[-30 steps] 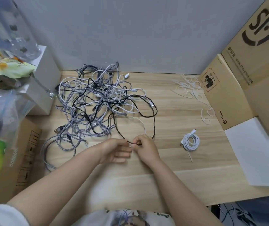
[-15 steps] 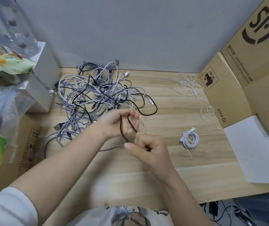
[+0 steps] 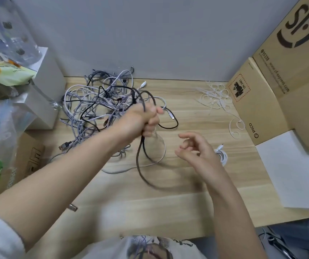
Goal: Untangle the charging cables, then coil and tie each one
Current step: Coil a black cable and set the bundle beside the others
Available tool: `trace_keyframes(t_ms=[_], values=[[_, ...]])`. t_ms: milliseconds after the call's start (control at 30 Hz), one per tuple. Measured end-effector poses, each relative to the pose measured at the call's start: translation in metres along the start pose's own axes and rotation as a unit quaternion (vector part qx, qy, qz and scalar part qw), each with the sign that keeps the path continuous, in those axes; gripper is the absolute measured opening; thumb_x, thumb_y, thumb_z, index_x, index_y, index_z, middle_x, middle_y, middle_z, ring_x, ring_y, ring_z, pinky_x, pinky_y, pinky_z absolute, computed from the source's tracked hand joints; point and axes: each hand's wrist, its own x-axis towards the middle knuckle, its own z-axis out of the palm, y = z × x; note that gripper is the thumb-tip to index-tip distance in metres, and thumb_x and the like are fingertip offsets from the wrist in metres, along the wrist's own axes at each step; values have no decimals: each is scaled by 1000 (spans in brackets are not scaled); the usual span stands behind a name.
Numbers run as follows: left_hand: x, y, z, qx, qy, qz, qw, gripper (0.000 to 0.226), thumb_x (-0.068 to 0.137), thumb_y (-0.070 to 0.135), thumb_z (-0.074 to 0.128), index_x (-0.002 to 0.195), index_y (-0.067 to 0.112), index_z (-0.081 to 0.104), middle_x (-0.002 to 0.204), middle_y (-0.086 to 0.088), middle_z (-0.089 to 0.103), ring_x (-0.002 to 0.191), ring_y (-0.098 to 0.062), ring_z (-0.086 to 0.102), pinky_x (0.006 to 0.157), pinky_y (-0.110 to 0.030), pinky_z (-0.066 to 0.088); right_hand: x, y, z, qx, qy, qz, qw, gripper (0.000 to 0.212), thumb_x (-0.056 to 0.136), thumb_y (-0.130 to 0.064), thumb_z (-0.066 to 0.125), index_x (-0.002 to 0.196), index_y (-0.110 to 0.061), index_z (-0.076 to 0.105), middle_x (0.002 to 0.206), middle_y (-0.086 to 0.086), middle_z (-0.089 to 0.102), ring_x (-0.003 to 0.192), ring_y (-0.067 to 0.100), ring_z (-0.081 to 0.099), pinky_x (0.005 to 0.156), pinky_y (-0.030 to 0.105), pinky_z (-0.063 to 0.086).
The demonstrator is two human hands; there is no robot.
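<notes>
Left hand (image 3: 142,120) grips the black cable (image 3: 140,165) above the tangle (image 3: 97,105); right hand (image 3: 196,148) hangs loose, holding nothing.

Cluttered office desk (image 3: 187,94), shipping boxes (image 3: 290,75)

A dark braided cable (image 3: 140,157) hangs in long loops from the left hand (image 3: 144,118), which grips it in a fist raised above the table (image 3: 187,184); its lower loops are motion-blurred near the table's middle. The tangled heap of grey, white and black cables (image 3: 97,105) lies toward the back left corner. A coiled white cable (image 3: 222,154) lies right of centre, partly hidden by the right hand
</notes>
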Motion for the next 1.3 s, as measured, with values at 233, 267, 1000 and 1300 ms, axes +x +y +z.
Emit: trace_keyframes(t_ms=[233,267,1000,1300], values=[[-41,-36,11,406,-76,103,905,37,96,-2,40,67,21,42,52,14,42,47,2,41,49,-9,30,13,-12,29,150,-120,43,980,19,87,-10,63,106,-15,61,82,0,68,62,5,59,62,19,47],[-44,-37,13,437,-90,90,890,34,96,1,40,69,20,44,56,13,46,50,3,45,52,-9,33,15,-11,33,165,-107,53,979,27,83,-11,68,108,-12,60,83,7,66,54,10,53,54,25,44],[14,-24,-27,-428,123,-138,885,32,102,12,31,88,0,57,61,-8,68,50,-13,66,47,-26,56,-13,-39,14,84,47,-22,995,36,82,-15,71,53,-15,51,45,-7,28,44,8,20,49,16,24],[16,-17,-57,-291,169,-39,941,24,101,19,36,92,18,59,67,6,70,60,-4,67,61,-24,57,-9,-43,2,101,117,-77,985,49,71,-14,75,42,-19,36,42,-12,31,51,11,34,55,16,34]])
